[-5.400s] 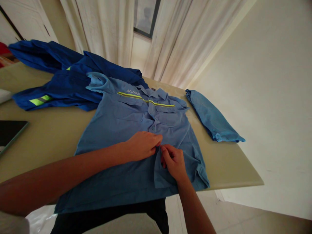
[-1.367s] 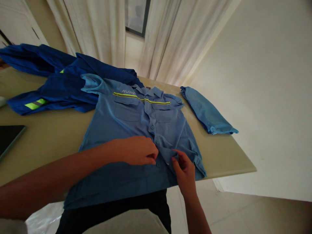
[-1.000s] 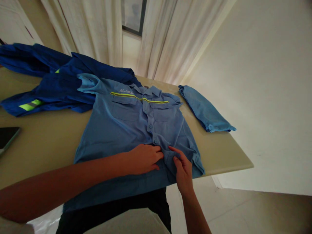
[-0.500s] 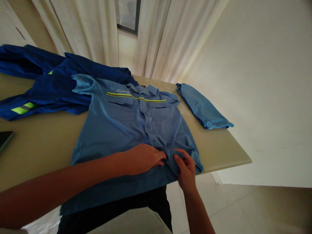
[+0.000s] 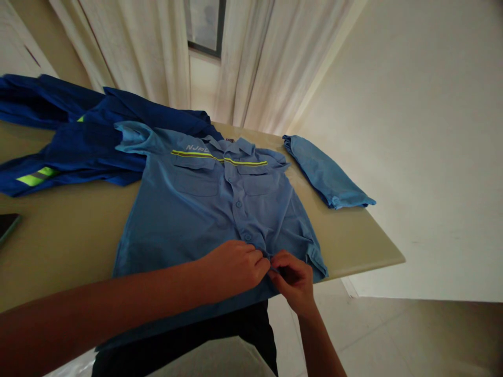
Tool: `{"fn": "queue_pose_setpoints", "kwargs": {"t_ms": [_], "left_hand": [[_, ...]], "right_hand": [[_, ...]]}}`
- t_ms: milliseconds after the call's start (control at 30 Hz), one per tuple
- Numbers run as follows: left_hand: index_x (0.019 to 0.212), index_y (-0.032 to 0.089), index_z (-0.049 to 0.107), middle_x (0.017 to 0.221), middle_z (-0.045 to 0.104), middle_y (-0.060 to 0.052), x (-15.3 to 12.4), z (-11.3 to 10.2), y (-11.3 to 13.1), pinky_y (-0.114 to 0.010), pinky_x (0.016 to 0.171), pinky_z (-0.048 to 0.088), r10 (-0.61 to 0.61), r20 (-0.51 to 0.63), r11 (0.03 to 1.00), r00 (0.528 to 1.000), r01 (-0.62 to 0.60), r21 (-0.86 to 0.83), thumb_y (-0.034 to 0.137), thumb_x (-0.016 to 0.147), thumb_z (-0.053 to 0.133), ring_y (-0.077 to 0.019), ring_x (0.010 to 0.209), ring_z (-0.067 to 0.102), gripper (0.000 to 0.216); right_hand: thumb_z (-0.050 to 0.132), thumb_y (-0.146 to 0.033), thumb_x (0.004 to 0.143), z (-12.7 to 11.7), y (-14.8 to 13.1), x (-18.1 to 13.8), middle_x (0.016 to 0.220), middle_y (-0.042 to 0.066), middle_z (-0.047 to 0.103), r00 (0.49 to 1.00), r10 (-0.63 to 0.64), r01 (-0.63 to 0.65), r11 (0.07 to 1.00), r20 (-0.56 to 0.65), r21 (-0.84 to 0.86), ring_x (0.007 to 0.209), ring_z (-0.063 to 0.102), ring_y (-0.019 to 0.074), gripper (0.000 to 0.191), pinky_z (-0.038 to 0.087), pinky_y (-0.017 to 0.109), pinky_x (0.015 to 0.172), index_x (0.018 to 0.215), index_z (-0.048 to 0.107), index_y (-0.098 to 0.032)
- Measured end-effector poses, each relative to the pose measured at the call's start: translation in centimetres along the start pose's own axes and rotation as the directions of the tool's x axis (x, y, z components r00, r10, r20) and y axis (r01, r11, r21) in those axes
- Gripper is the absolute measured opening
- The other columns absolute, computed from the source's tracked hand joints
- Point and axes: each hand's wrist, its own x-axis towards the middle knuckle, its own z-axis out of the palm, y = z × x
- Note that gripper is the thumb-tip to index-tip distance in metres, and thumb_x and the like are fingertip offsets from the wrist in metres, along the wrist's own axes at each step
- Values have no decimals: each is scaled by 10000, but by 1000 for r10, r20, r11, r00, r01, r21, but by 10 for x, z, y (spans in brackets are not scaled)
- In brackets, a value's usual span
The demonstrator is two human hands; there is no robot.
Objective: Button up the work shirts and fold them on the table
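A light blue short-sleeved work shirt (image 5: 188,214) lies face up, collar away from me, with a yellow stripe across its chest and its lower hem hanging over the table's near edge. Several buttons run down its front placket. My left hand (image 5: 241,269) is closed on the placket edge near the bottom, fingers curled together. Right beside it my right hand (image 5: 293,277) pinches the same edge between thumb and fingers. The bit of cloth or button between the fingertips is mostly hidden.
Dark blue garments with reflective bands (image 5: 94,136) lie at the back left, partly under the shirt. A folded blue garment (image 5: 326,173) rests at the right of the table (image 5: 361,235). A dark flat device (image 5: 8,226) is at the left edge. Curtains (image 5: 259,63) hang behind.
Both hands have come together and moved slightly lower along the placket. The right hand has shifted left, closing the gap to the left one, and the lower button shows more plainly.
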Motion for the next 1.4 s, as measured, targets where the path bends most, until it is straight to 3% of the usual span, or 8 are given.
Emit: {"fn": "queue_pose_setpoints", "kwargs": {"t_ms": [167,300,500,767,1000,1133,1400], "left_hand": [[905,162,637,847,650,-53,-1,-3,-1,-354,634,500,2,-54,1000,999,-1,12,118,949,608,-214,758,637,68],[1032,149,612,903,663,-54,-3,-1,0,-352,664,525,5,4,996,1000,-4,-90,101,880,672,-219,790,652,170],[1034,155,581,896,660,-48,-4,5,2,-370,622,525,-5,42,993,999,10,-120,76,826,685,-228,773,652,246],[1072,158,566,880,671,-44,-2,2,2,-358,597,488,-64,46,991,997,69,-112,105,870,684,-227,755,669,240],[973,188,554,853,674,-22,-4,4,3,-334,595,452,-100,60,991,993,104,-80,113,912,645,-204,742,662,132],[1019,192,555,876,671,-13,-6,6,2,-336,595,441,-96,36,989,995,99,-107,101,890,664,-205,760,664,192],[989,197,557,889,658,-7,-7,5,-2,-309,606,428,-99,21,984,995,101,-147,101,920,645,-189,769,652,147]], "right_hand": [[733,-262,865,5,-3,1,753,26,634,999,-40,38,997,-31,-71,689,577,170,69,474,295,619,827,698,-218],[712,-237,877,7,-4,-1,746,16,619,996,-39,31,994,-78,-106,679,571,162,62,469,282,613,825,684,-218],[704,-200,869,6,-4,-3,743,9,631,996,-92,89,984,-12,-154,652,559,156,27,449,275,598,860,704,-226],[694,-184,861,5,-2,-4,691,-9,593,992,-123,123,969,12,-215,608,530,142,53,421,270,571,825,678,-219],[672,-191,898,5,-3,-5,702,-1,621,988,-154,157,960,32,-232,607,556,141,58,433,262,577,864,710,-218],[613,-213,960,3,-2,-5,695,9,640,995,-81,90,982,57,-168,608,571,142,158,440,257,575,844,720,-213],[703,-227,911,5,-2,-2,727,1,633,998,-45,50,987,39,-155,631,570,138,24,461,246,589,899,721,-216]]}}
